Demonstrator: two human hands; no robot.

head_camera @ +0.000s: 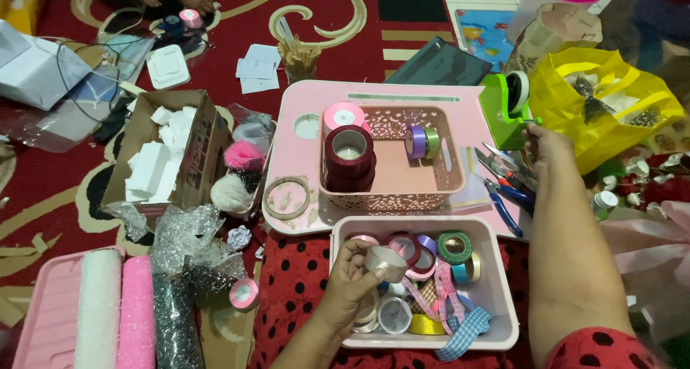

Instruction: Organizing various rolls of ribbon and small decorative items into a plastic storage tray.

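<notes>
On the far left I see a brown cardboard box of white foam blocks (169, 157) lying on the red patterned carpet (230, 24). My left hand (350, 283) has its fingers curled around a small pale beige ribbon roll (387, 263), holding it just above the pink-rimmed white plastic tub of assorted ribbon spools (496, 297). Behind it, a pink perforated basket (395, 175) sits on the pink lap tray (302, 96). My right hand (546, 143) reaches to the green tape dispenser (507, 103), fingertips touching its front edge; I cannot tell whether they grip anything.
</notes>
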